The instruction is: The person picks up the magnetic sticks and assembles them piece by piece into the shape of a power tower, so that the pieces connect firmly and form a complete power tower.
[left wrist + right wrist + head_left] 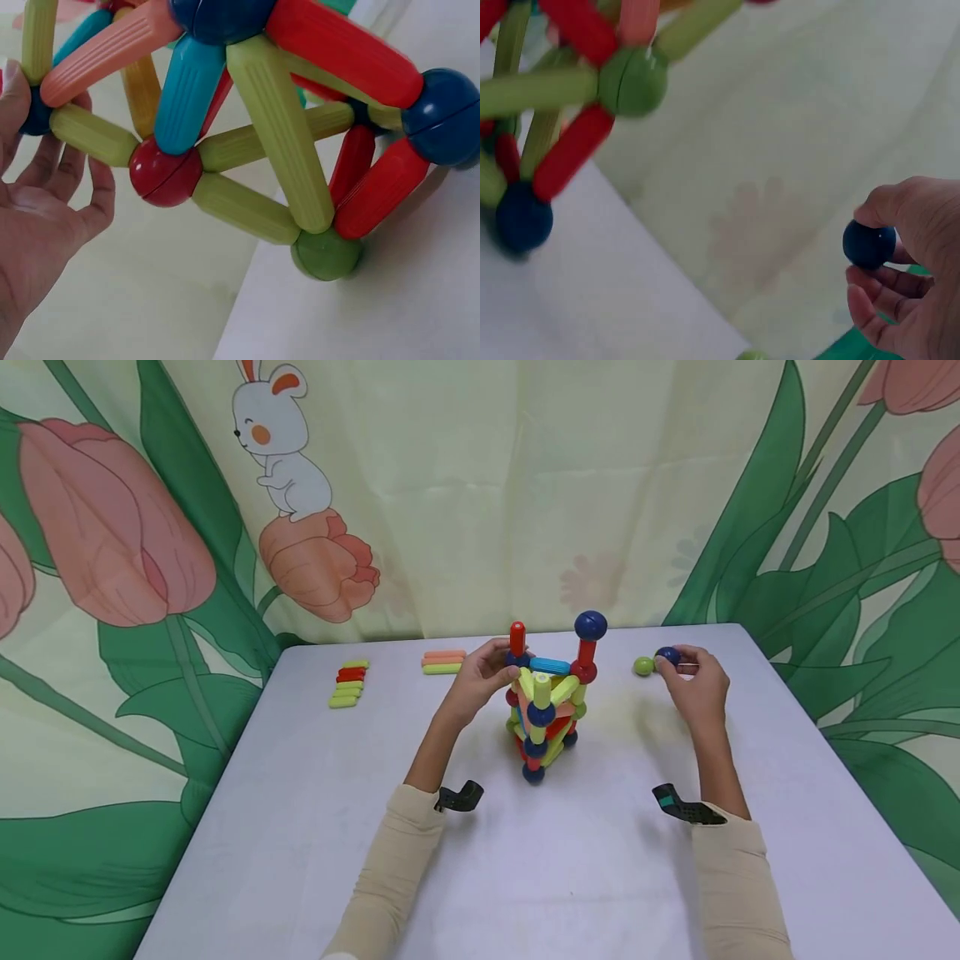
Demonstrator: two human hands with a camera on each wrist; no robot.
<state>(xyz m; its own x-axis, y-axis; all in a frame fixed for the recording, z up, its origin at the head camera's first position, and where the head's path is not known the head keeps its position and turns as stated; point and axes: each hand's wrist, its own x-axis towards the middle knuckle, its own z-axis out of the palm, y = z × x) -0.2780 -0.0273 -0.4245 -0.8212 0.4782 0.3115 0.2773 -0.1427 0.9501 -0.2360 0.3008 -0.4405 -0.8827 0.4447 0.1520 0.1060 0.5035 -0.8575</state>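
Observation:
A tower of magnetic sticks and balls stands on the table, with a red stick upright at its top left and a blue ball on a red stick at its top right. My left hand holds the tower's upper left corner, thumb and fingers about a blue ball there. At the right, my right hand pinches a loose blue ball between thumb and fingers. A green ball lies on the table just left of it.
On the white table, several short green and red sticks lie in a column at the left. Longer orange and green sticks lie behind my left hand. A printed curtain hangs along the back edge.

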